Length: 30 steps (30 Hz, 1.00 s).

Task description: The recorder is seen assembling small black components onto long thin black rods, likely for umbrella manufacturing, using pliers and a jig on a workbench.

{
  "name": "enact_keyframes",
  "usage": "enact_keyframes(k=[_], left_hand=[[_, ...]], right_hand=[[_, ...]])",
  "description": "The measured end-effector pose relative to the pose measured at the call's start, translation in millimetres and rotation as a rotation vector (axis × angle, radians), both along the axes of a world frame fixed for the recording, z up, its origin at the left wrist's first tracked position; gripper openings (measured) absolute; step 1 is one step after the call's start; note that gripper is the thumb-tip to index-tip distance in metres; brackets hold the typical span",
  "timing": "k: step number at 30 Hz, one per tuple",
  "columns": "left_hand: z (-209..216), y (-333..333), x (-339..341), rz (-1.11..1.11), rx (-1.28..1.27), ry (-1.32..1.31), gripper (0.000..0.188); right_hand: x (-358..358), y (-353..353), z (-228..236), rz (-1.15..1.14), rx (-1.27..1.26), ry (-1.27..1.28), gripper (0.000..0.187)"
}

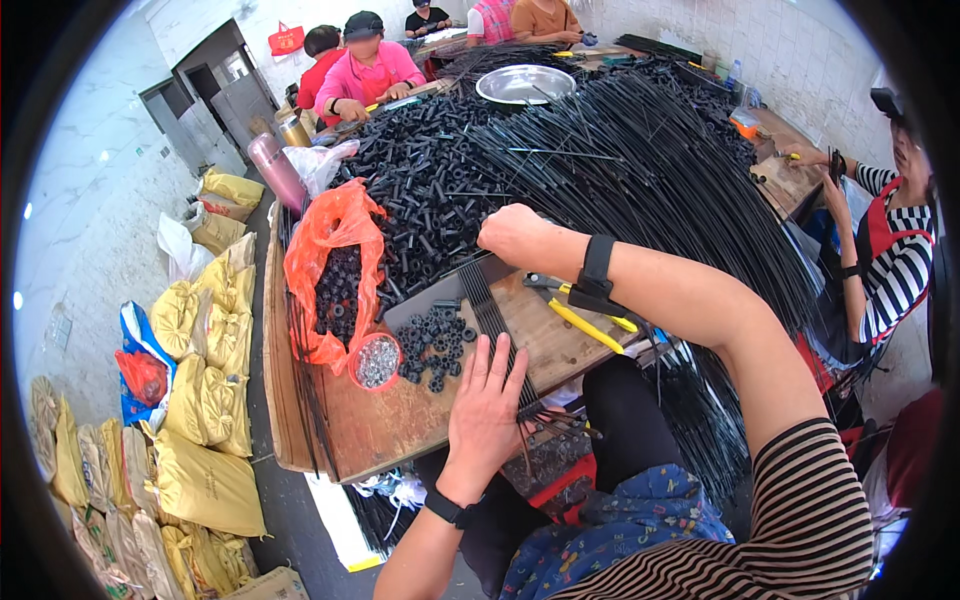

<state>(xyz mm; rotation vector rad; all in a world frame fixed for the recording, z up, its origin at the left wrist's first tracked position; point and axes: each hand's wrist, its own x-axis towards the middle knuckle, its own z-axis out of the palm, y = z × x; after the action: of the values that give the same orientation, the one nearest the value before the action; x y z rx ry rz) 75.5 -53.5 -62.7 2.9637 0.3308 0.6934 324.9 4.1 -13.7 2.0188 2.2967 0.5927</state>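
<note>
Flat across a row of thin black rods point(484, 300) lies my left hand point(482, 405), its fingers stretched out and side by side at the table's near edge. The rods run away from it toward my right hand point(522, 238), which is closed beside the heap of short black tubes point(430, 165); what its fingers hold is hidden. Below the right forearm rest pliers with yellow handles point(585, 328). Left of the rods, small black ring-shaped parts point(432, 345) are scattered on a grey plate and the wood. A red bowl point(352, 366) holds small clear or silvery pieces.
An orange plastic bag point(330, 235) of dark parts lies at the left of the wooden table point(385, 435). Long black rods point(680, 190) pile up at right, near a metal basin point(525, 72). Yellow sacks point(210, 480) line the floor. Several people work around the table.
</note>
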Motion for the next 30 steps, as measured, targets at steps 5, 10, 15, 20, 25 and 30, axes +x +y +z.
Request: enact_keyframes(k=[5,10,15,20,25,30], left_hand=[[8,-10,18,-0.069,-0.058,-0.043,0.077],[-1,-7,-3,-0.051,-0.117,-0.013,0.077],[14,-12,-9,-0.01,0.094,0.109,0.07],[18,-16,-3,-0.024,0.111,0.108,0.07],[20,-19,2,-0.004,0.124,0.111,0.07],[23,-19,3,0.004,0.095,0.138,0.068]], right_hand=[[14,-20,10,-0.087,-0.068,-0.035,0.005],[-12,-15,5,0.097,0.101,0.062,0.007],[-15,5,-19,0.055,0.253,0.052,0.007],[-7,-3,-19,0.029,0.187,0.041,0.01],[-6,-2,-21,0.017,0.231,0.038,0.01],[-8,-3,-21,0.032,0.255,0.087,0.01]])
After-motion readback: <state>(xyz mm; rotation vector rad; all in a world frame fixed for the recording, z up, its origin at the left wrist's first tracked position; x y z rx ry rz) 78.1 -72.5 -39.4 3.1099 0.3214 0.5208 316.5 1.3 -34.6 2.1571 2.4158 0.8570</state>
